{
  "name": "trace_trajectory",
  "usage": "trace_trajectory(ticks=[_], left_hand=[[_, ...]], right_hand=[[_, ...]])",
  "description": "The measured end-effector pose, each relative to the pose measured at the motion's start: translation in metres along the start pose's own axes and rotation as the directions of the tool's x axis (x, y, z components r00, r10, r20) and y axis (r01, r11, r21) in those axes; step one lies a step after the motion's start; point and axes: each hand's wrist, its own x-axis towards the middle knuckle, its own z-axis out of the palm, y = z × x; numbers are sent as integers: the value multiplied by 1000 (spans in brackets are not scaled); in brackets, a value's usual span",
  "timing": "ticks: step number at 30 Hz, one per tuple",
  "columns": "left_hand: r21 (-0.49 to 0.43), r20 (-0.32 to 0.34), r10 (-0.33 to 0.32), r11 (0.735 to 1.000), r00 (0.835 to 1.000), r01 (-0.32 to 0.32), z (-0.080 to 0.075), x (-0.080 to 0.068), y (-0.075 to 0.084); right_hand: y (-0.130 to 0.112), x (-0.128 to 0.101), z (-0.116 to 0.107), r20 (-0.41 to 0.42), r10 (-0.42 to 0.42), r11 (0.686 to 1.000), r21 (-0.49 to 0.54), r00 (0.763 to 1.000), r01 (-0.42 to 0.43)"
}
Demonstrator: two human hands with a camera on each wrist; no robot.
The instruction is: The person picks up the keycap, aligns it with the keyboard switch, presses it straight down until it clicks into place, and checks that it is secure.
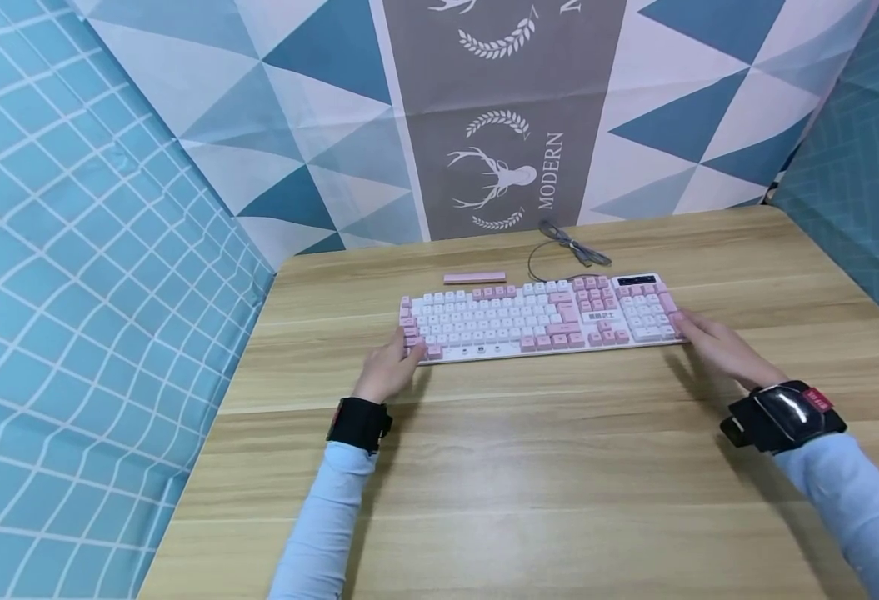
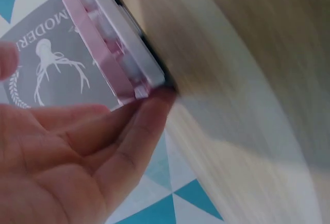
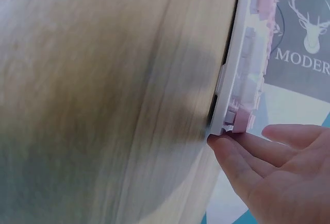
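Head view looks down from above; wrist views sit close, sharing the keyboard [image 1: 540,321]

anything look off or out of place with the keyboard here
Yes: a long pink bar that looks like a spacebar keycap lies loose on the table behind the keyboard, whose bottom row shows bare white there.

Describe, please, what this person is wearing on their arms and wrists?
Both arms wear light blue long sleeves. The left wrist carries a plain black strap. The right wrist carries a black band with a glossy dark pouch and a small red tag. Both hands are bare.
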Motion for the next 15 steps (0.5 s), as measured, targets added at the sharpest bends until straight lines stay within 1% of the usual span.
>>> trace_trajectory(ticks=[4, 7, 11, 12, 15], left_hand=[[8, -27, 3, 1000, 1000, -3, 2, -1, 2], [0, -39, 3, 1000, 999, -3, 4, -4, 3], [-30, -49, 10, 999, 999, -12, 5, -12, 4], [-26, -61, 21, 999, 998, -22, 5, -15, 5], [-31, -71, 26, 999, 997, -28, 4, -23, 4]], right_hand=[[1, -3, 0, -8, -21, 999, 28, 1000, 21], [0, -7, 1, -9, -16, 999, 30, 1000, 16], [0, -14, 3, 1, 2, 999, 52, 1000, -2], [0, -16, 3, 5, 4, 998, 61, 1000, -4], [1, -21, 5, 10, 4, 997, 72, 1000, -5]])
